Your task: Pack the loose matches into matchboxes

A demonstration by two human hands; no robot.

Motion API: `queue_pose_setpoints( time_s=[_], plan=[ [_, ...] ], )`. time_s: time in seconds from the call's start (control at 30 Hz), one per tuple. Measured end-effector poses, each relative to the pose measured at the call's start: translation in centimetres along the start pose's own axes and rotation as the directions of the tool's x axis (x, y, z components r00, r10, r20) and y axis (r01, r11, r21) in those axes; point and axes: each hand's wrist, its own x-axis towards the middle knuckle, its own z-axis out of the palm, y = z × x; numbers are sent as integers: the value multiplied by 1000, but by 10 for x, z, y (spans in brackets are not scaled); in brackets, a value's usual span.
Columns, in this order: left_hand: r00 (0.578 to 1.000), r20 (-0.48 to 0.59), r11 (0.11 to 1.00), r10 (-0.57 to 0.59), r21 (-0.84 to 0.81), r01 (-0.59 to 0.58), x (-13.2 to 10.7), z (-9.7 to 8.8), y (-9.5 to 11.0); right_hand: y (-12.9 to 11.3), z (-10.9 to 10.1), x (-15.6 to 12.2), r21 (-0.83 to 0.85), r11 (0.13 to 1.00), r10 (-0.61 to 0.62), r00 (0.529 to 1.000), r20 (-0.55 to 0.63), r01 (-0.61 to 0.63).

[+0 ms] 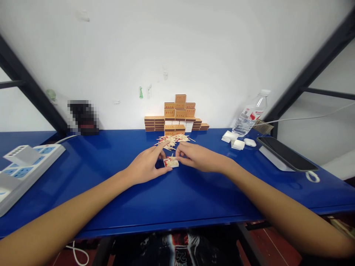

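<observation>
A small white matchbox tray (174, 166) lies on the blue table with red-tipped matches in it. My left hand (148, 162) grips the tray at its left side, the thumb along the near edge and the fingers at the far edge. At the tray's right end, my right hand (195, 156) is closed in a pinch, with what looks like a match (173, 158) between thumb and fingers. Just beyond both hands is a loose pile of matches (177, 139). Behind the pile, several orange-brown matchboxes (181, 98) stand stacked against the wall.
On the right are white empty-looking trays (237, 144), a white earphone case (250, 142), a tilted water bottle (246, 117) and a phone (287, 153) on a white stand. A power strip (33, 166) lies at the left. The table's front edge (166, 226) runs below my forearms.
</observation>
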Motion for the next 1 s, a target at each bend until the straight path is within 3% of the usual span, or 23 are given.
queue_pose_setpoints(
  time_s=[0.13,0.57,1.0],
  plan=[
    [1000,16,1000,-1,-2,1,0,-1,2,-5,9,1,-73,997,-29,999,43,32],
    [1000,31,999,4,32,-5,0,-2,5,-4,10,5,-65,992,-114,993,-31,112],
    [999,40,1000,-4,31,3,0,-2,5,-4,10,5,-80,995,-66,998,20,68]
  ],
)
